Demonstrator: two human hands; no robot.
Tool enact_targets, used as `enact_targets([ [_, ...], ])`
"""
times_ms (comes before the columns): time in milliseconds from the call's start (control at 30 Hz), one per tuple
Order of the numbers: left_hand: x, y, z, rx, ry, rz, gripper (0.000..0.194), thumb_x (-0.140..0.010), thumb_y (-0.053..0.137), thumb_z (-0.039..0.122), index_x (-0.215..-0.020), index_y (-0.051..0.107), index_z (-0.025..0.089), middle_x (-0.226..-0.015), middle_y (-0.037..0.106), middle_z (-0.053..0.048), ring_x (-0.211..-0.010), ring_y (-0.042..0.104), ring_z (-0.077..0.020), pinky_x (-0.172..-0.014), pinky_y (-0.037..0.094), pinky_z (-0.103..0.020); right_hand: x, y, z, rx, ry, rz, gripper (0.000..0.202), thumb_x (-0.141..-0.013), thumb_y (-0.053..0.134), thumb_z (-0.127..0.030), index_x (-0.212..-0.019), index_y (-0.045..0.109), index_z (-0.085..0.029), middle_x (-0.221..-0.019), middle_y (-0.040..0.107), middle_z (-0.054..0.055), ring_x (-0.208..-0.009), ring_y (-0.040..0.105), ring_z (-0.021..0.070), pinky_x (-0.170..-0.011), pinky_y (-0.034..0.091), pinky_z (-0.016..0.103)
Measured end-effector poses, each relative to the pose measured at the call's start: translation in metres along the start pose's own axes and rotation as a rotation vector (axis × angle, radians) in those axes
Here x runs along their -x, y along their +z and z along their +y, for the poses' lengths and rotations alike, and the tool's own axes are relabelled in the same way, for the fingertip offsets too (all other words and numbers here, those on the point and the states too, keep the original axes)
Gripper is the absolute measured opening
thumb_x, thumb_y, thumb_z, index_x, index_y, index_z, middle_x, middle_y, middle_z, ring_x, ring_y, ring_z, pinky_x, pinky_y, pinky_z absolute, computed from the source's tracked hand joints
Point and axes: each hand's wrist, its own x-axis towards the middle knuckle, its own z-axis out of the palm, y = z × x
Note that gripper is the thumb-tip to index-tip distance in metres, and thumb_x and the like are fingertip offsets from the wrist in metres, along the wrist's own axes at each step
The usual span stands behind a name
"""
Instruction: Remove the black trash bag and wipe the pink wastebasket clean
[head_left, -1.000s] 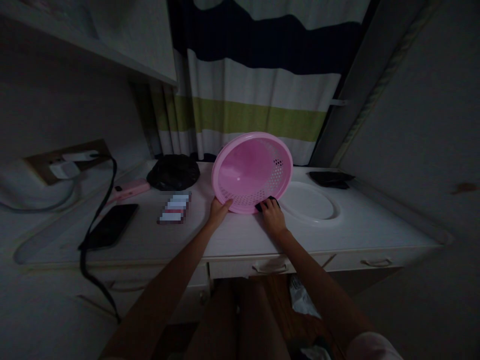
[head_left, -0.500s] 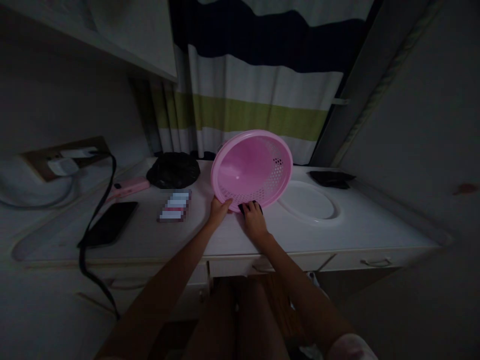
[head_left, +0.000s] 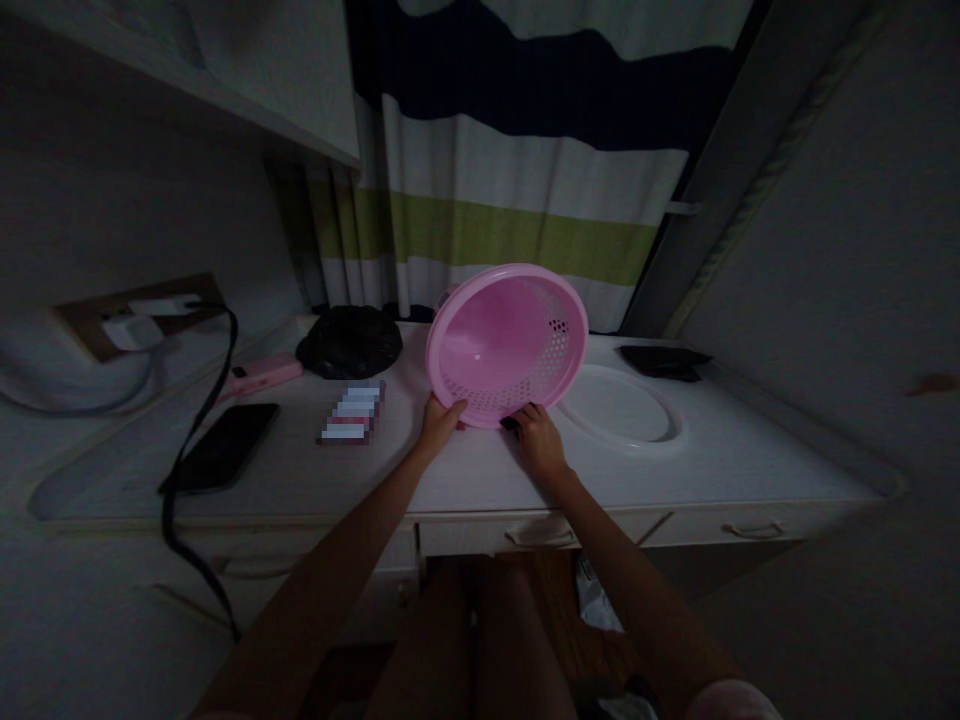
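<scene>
A pink plastic basket (head_left: 487,335) with a perforated side is tipped over the desk, its round opening turned towards me. My left hand (head_left: 441,425) grips the lower left of its rim, thumb on top. With closed fingers, my right hand (head_left: 541,440) holds a small black cloth (head_left: 511,423) against the lower right of the rim. Most of the cloth is hidden under the fingers. A white ring (head_left: 671,437) lies flat on the desk to the right of the basket.
On the white desk (head_left: 465,485), a black plastic bag (head_left: 349,342), a pink power bank-like object (head_left: 266,374), a dark phone (head_left: 225,447) and a blurred-out item (head_left: 352,412) lie left. A black cable (head_left: 166,520) hangs across the front edge. Flat black pouch (head_left: 664,360) at right; striped curtain (head_left: 517,220) behind.
My right hand has slid to the right along the basket's lower rim with the black cloth. My left hand keeps its grip, and the basket stays tipped much as before.
</scene>
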Motion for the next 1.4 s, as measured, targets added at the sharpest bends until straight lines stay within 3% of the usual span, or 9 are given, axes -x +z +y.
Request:
enact_targets([
  [167, 0.002, 0.001, 0.002, -0.007, -0.004, -0.009, 0.041, -0.061, 0.062, 0.026, -0.097, 0.05, 0.011, -0.086, 0.06, -0.007, -0.048, 0.052, -0.0085, -0.034, 0.042, -0.018, 0.003, 0.002, -0.002, -0.005, 0.085, 0.014, 0.03, -0.078, 0.044, -0.006, -0.099, 0.062, -0.016, -0.098, 0.059, 0.008, -0.097, 0.044, 0.0195, -0.086, 0.037, 0.03],
  [333, 0.001, 0.0, 0.002, -0.004, -0.002, 0.005, 0.043, -0.061, 0.062, 0.025, -0.099, 0.049, 0.011, -0.086, 0.059, -0.007, -0.048, 0.053, -0.0091, -0.032, 0.041, -0.018, 0.0, 0.011, -0.019, -0.103, 0.067, -0.011, 0.039, -0.075, 0.04, -0.001, -0.108, 0.057, -0.012, -0.107, 0.058, 0.01, -0.102, 0.045, 0.0187, -0.09, 0.036, 0.031],
  [700, 0.001, 0.001, 0.004, 0.037, -0.069, 0.011, 0.039, -0.061, 0.061, 0.022, -0.097, 0.049, 0.011, -0.08, 0.06, -0.005, -0.047, 0.054, -0.0103, -0.033, 0.043, -0.019, -0.016, 0.019, -0.057, -0.299, 0.031, 0.019, 0.03, -0.075, 0.043, -0.002, -0.102, 0.052, -0.011, -0.098, 0.057, 0.01, -0.093, 0.047, 0.0183, -0.083, 0.039, 0.03],
  [867, 0.0, 0.0, 0.001, 0.033, -0.074, -0.013, 0.036, -0.061, 0.061, 0.023, -0.092, 0.05, 0.01, -0.076, 0.06, -0.005, -0.047, 0.054, -0.0106, -0.033, 0.043, -0.019, -0.013, 0.011, -0.043, -0.263, -0.019, -0.016, 0.029, -0.075, 0.045, -0.002, -0.098, 0.057, -0.014, -0.095, 0.06, 0.007, -0.092, 0.048, 0.0168, -0.084, 0.039, 0.027],
  [1100, 0.002, 0.0, 0.002, -0.019, -0.002, -0.031, 0.037, -0.063, 0.064, 0.033, -0.089, 0.05, 0.012, -0.074, 0.059, -0.002, -0.041, 0.049, -0.0069, -0.032, 0.039, -0.018, -0.004, -0.003, 0.003, -0.092, 0.045, -0.045, 0.03, -0.076, 0.045, -0.004, -0.098, 0.061, -0.018, -0.098, 0.06, 0.005, -0.096, 0.048, 0.0157, -0.084, 0.038, 0.024],
  [1233, 0.001, -0.002, 0.003, -0.062, 0.088, 0.052, 0.039, -0.067, 0.061, 0.045, -0.089, 0.05, 0.014, -0.06, 0.053, 0.003, -0.036, 0.044, -0.0068, -0.032, 0.036, -0.018, -0.006, -0.013, 0.019, 0.006, 0.029, -0.007, 0.025, -0.078, 0.049, -0.011, -0.099, 0.063, -0.017, -0.1, 0.06, 0.006, -0.098, 0.047, 0.0175, -0.088, 0.035, 0.028],
  [1400, -0.001, -0.006, 0.001, -0.025, 0.146, 0.155, 0.043, -0.067, 0.063, 0.041, -0.098, 0.049, 0.015, -0.079, 0.06, -0.004, -0.064, 0.059, -0.0136, -0.051, 0.047, -0.022, -0.001, -0.011, 0.018, 0.072, 0.093, 0.114, 0.024, -0.08, 0.051, -0.021, -0.1, 0.063, -0.019, -0.101, 0.055, 0.009, -0.097, 0.045, 0.0207, -0.085, 0.037, 0.033],
])
